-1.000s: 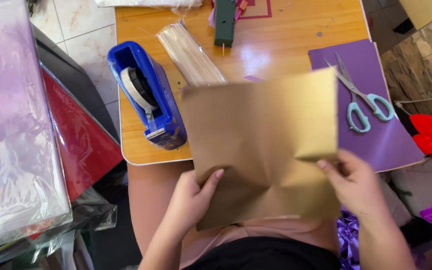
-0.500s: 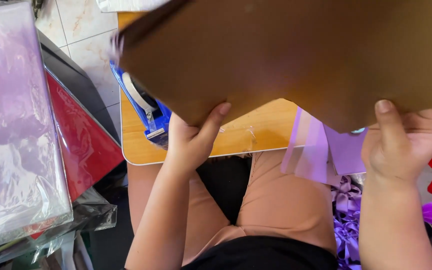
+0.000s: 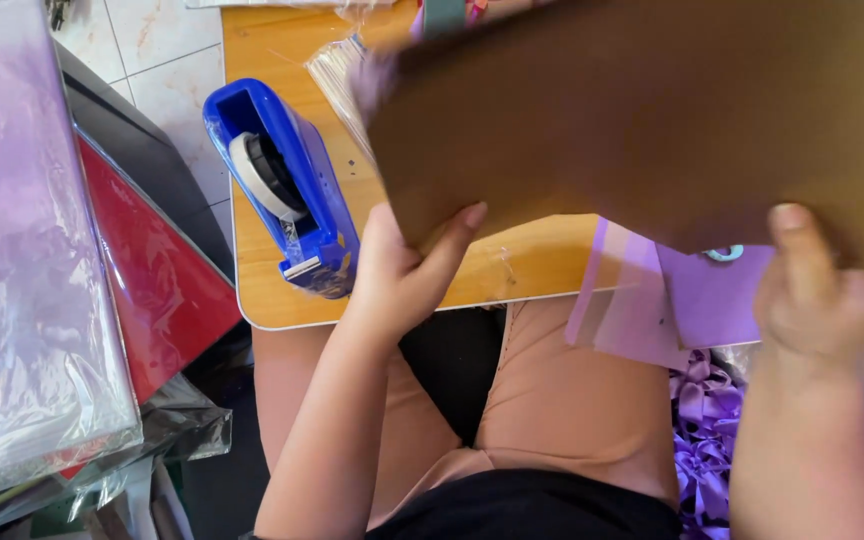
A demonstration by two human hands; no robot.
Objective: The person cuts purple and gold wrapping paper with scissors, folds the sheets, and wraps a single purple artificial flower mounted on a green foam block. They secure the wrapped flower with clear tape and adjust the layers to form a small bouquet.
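A: Head view, looking straight down. Large brown sheet of stiff paper (image 3: 672, 110) lifted off the wooden bench (image 3: 512, 275) and tilted toward the camera, blurred at its edges, covering most of the bench top.

B: Left hand (image 3: 402, 275)?

A: Pinching the sheet's lower left corner, thumb on the near face, other fingers hidden behind it. Grip closed on the paper. Probably held at the corner to keep the wide sheet flat.

B: And the right hand (image 3: 817, 300)?

A: Clamped on the lower right edge, thumb up on the near face, grip closed on the same sheet. Two hands well apart, likely because one alone would let it sag.

B: Around them?

A: Blue plastic tape dispenser (image 3: 287, 190) on the bench just beside the left hand, roll of tape showing in its cradle. Clear packet of thin pale sticks (image 3: 337, 80) partly under the sheet's upper left. Purple paper sheet (image 3: 692, 300) hanging over the bench's near edge. Red and purple wrapped sheets (image 3: 72, 280) stacked at the far left, purple ribbon bows (image 3: 702, 430) down by the knee.
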